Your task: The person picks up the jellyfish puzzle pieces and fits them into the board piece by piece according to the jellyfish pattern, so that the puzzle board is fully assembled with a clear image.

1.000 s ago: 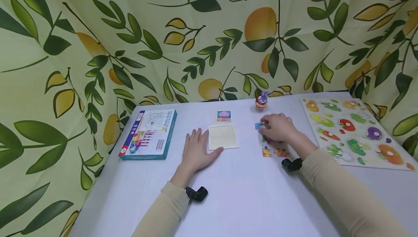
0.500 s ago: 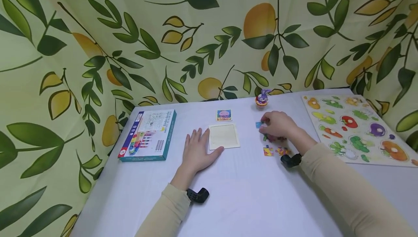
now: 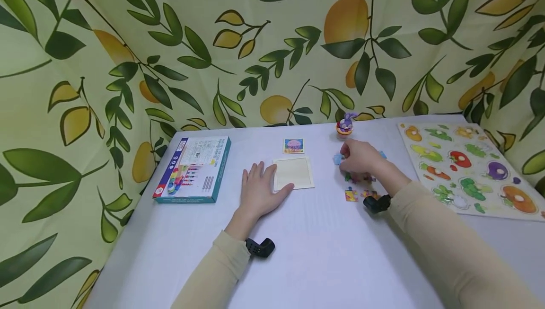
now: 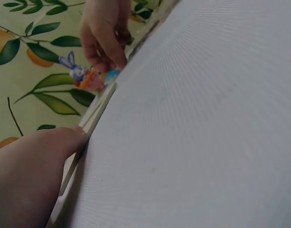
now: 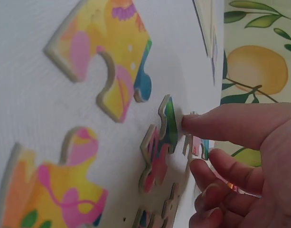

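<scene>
My left hand (image 3: pixel 259 190) lies spread on the white tabletop, its thumb at the near edge of a square cream puzzle tray (image 3: pixel 293 173) and its index fingertip at the left side. In the left wrist view, that thumb rests against the tray's edge. To the right, my right hand (image 3: pixel 361 160) pinches a small blue jigsaw piece (image 3: pixel 338 159) between thumb and fingers, low over the table. Below and around it lie several loose jigsaw pieces, one mostly yellow (image 3: pixel 351 195) and one with pink and green (image 5: pixel 157 152); the hand partly hides them.
A small picture card (image 3: pixel 294 145) lies behind the tray. A purple rabbit figurine (image 3: pixel 345 124) stands near the back edge. At the left sits a boxed toy (image 3: pixel 191 169); a vegetable puzzle board (image 3: pixel 470 169) lies at the right. A leaf-patterned cloth (image 3: pixel 238 63) hangs behind.
The right fingers shift slightly at the blue piece, and another blue piece shows behind the hand. The left hand keeps its place by the tray. The head view has tilted a little.
</scene>
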`<action>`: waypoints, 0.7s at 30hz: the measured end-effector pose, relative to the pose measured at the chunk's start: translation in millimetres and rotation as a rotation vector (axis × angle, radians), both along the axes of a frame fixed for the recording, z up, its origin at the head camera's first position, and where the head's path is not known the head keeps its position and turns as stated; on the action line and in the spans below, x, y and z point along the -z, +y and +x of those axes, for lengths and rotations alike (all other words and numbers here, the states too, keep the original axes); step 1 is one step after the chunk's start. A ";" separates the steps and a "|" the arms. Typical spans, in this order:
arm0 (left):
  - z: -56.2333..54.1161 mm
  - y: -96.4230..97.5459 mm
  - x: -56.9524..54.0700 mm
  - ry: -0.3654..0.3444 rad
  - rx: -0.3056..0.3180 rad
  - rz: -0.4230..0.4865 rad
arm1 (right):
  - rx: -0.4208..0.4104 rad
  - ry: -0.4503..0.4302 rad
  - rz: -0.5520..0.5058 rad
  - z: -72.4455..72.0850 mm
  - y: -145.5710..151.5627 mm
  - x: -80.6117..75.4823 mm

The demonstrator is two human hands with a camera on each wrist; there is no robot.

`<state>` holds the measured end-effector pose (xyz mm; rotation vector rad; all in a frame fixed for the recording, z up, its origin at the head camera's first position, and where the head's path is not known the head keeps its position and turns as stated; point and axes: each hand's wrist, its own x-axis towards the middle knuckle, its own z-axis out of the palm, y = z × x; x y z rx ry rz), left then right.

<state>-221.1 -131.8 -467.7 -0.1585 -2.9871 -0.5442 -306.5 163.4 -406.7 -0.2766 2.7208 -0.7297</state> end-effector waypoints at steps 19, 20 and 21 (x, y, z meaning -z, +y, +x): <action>1.8 -3.7 0.6 0.001 0.048 0.018 | -0.006 -0.002 -0.202 6.0 -39.4 6.3; 2.5 -3.5 0.8 0.004 0.055 0.017 | -0.003 -0.003 -0.214 6.5 -41.9 7.8; 3.1 -3.3 0.8 0.008 0.062 0.013 | 0.000 -0.003 -0.224 6.9 -44.6 9.0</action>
